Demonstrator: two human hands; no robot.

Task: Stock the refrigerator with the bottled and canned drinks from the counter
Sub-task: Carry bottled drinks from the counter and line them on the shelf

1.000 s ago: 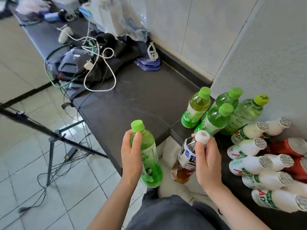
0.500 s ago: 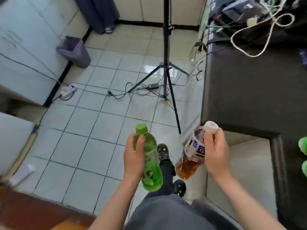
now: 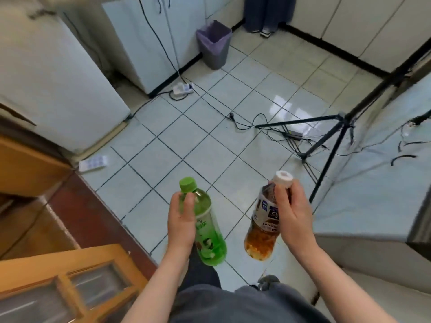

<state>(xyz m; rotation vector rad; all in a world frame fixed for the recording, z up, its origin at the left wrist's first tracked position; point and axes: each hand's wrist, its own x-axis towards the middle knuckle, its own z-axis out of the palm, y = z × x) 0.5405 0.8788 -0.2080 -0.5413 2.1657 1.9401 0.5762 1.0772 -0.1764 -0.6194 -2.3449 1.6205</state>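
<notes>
My left hand (image 3: 183, 220) grips a green bottle (image 3: 207, 231) with a green cap, held upright over the tiled floor. My right hand (image 3: 292, 220) holds a brown tea bottle (image 3: 262, 231) with a white cap and a white-and-blue label, fingers curled round its neck and shoulder. Both bottles hang in front of my body, about a hand's width apart. A white refrigerator (image 3: 53, 82) stands shut at the left. The counter's pale side panel (image 3: 363, 194) fills the right edge; its top and the other drinks are out of view.
A black tripod (image 3: 335, 138) stands on the floor at the right with cables (image 3: 251, 122) trailing around it. A grey bin (image 3: 214, 45) with a purple liner sits by white cabinets (image 3: 149, 40). A power strip (image 3: 183, 88) lies near them. Wooden furniture (image 3: 58, 287) is at the lower left.
My view has swung left from the counter to the floor and the refrigerator. Both hands keep the same grip on their bottles, carried along with the turn.
</notes>
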